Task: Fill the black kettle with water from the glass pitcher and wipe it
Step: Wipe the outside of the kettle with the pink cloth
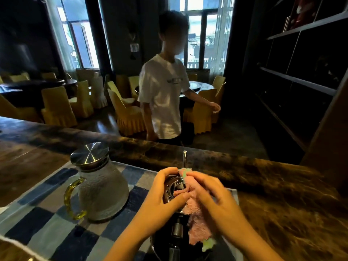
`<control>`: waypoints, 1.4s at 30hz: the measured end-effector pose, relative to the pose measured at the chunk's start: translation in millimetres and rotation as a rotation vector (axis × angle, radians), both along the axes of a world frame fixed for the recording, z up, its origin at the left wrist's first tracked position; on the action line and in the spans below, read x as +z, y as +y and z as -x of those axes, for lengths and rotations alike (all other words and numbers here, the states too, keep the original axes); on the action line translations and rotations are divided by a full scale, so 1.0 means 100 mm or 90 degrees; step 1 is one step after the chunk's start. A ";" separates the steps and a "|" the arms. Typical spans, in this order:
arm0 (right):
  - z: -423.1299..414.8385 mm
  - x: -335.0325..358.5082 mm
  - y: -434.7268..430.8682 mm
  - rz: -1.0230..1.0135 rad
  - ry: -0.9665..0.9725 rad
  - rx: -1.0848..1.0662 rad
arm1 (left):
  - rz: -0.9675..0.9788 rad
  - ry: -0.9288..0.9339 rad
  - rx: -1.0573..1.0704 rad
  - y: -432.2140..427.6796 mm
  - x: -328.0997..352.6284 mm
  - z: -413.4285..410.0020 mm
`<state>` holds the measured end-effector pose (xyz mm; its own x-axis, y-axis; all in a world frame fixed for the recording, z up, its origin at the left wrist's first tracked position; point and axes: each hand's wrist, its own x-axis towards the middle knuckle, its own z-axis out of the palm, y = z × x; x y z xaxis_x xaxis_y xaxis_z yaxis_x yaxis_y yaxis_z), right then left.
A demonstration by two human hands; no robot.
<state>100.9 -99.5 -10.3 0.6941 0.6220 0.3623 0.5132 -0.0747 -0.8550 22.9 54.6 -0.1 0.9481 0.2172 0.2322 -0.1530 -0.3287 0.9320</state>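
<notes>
I am gripping a round metal lid [172, 189] in my left hand [160, 196], fingers curled around its rim. My right hand [216, 200] is pinching a pink cloth [197, 228] against the lid's face. The black kettle [165, 245] is sitting just below my hands, with the cloth hanging over it. The glass pitcher [103, 193], capped in steel, is standing to the left on the checkered mat [47, 223].

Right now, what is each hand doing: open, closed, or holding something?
Left hand: grips the round metal lid.
Right hand: holds the pink cloth against the lid.
</notes>
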 end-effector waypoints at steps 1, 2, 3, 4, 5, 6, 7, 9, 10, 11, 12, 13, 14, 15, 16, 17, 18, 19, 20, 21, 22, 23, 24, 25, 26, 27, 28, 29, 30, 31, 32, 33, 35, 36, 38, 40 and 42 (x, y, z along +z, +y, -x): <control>0.04 -0.06 0.00 0.007 -0.005 0.006 | 0.022 -0.011 -0.003 0.01 -0.04 -0.01; 0.05 -0.09 0.01 0.009 -0.012 0.005 | 0.036 -0.017 -0.007 0.01 -0.06 -0.01; 0.04 -0.09 0.02 0.012 -0.025 0.002 | 0.045 -0.018 -0.015 0.02 -0.08 -0.01; 0.02 -0.06 0.05 0.017 -0.045 0.001 | 0.055 -0.020 -0.027 0.03 -0.10 -0.01; -0.01 -0.01 0.09 0.021 -0.066 0.006 | 0.062 -0.022 -0.038 0.05 -0.12 -0.01; -0.04 0.04 0.15 0.020 -0.078 0.018 | 0.067 -0.026 -0.042 0.06 -0.14 -0.01; -0.06 0.07 0.20 0.009 -0.077 0.029 | 0.070 -0.033 -0.038 0.06 -0.16 -0.01; -0.04 0.09 0.28 -0.064 -0.016 0.020 | 0.074 -0.053 -0.003 0.05 -0.20 -0.02; -0.02 0.06 0.29 -0.111 0.013 -0.009 | 0.073 -0.067 0.020 0.03 -0.22 -0.03; 0.03 0.02 0.29 -0.152 0.020 -0.059 | 0.069 -0.085 0.038 0.02 -0.25 -0.03; 0.09 -0.02 0.29 -0.174 0.009 -0.118 | 0.064 -0.102 0.049 0.00 -0.27 -0.03; 0.15 -0.07 0.28 -0.184 -0.002 -0.165 | 0.058 -0.115 0.051 -0.01 -0.29 -0.03; 0.19 -0.09 0.27 -0.185 0.001 -0.187 | 0.053 -0.120 0.047 -0.02 -0.30 -0.03; 0.20 -0.09 0.27 -0.170 0.011 -0.187 | 0.052 -0.121 0.037 -0.01 -0.30 -0.03; 0.20 -0.04 0.27 -0.132 0.012 -0.170 | 0.051 -0.122 0.026 0.00 -0.31 -0.03; 0.16 0.02 0.26 -0.080 -0.008 -0.144 | 0.050 -0.118 0.017 0.02 -0.31 -0.04; 0.10 0.09 0.25 -0.026 -0.044 -0.112 | 0.049 -0.112 0.010 0.03 -0.30 -0.04; 0.04 0.15 0.25 0.016 -0.084 -0.078 | 0.052 -0.106 0.002 0.04 -0.30 -0.05; -0.02 0.20 0.25 0.044 -0.112 -0.046 | 0.058 -0.102 -0.005 0.05 -0.30 -0.06; -0.05 0.23 0.26 0.058 -0.123 -0.021 | 0.063 -0.101 -0.007 0.06 -0.31 -0.06; -0.06 0.24 0.28 0.061 -0.113 -0.003 | 0.067 -0.103 -0.004 0.06 -0.31 -0.07; -0.07 0.24 0.31 0.052 -0.091 0.008 | 0.070 -0.106 0.000 0.06 -0.31 -0.08; -0.07 0.23 0.34 0.034 -0.061 0.016 | 0.071 -0.109 0.004 0.06 -0.32 -0.08; -0.09 0.23 0.36 0.014 -0.025 0.025 | 0.073 -0.111 0.007 0.06 -0.32 -0.10; -0.11 0.24 0.37 -0.005 0.020 0.043 | 0.074 -0.109 0.010 0.06 -0.33 -0.10; -0.14 0.24 0.37 -0.023 0.067 0.071 | 0.076 -0.104 0.013 0.06 -0.34 -0.11; -0.18 0.25 0.37 -0.037 0.111 0.098 | 0.079 -0.097 0.014 0.06 -0.35 -0.11; -0.20 0.25 0.37 -0.050 0.147 0.117 | 0.080 -0.089 0.012 0.07 -0.36 -0.11; -0.21 0.24 0.38 -0.066 0.174 0.122 | 0.075 -0.084 0.008 0.08 -0.37 -0.10; -0.21 0.21 0.39 -0.089 0.190 0.111 | 0.068 -0.083 0.003 0.09 -0.36 -0.10; -0.20 0.18 0.40 -0.117 0.184 0.084 | 0.062 -0.085 0.002 0.09 -0.36 -0.10; -0.19 0.14 0.39 -0.141 0.153 0.046 | 0.057 -0.088 0.002 0.09 -0.35 -0.10; -0.15 0.06 0.35 -0.169 0.075 -0.013 | 0.053 -0.096 0.004 0.08 -0.34 -0.10; -0.11 0.03 0.33 -0.172 0.047 -0.029 | 0.050 -0.097 0.005 0.08 -0.35 -0.10; 0.00 -0.11 0.27 -0.155 0.003 -0.065 | 0.044 -0.095 0.007 0.09 -0.36 -0.09; 0.15 -0.28 0.23 -0.125 -0.033 -0.096 | 0.039 -0.090 0.007 0.10 -0.36 -0.08; 0.29 -0.42 0.22 -0.131 0.023 -0.086 | 0.035 -0.088 0.006 0.10 -0.37 -0.09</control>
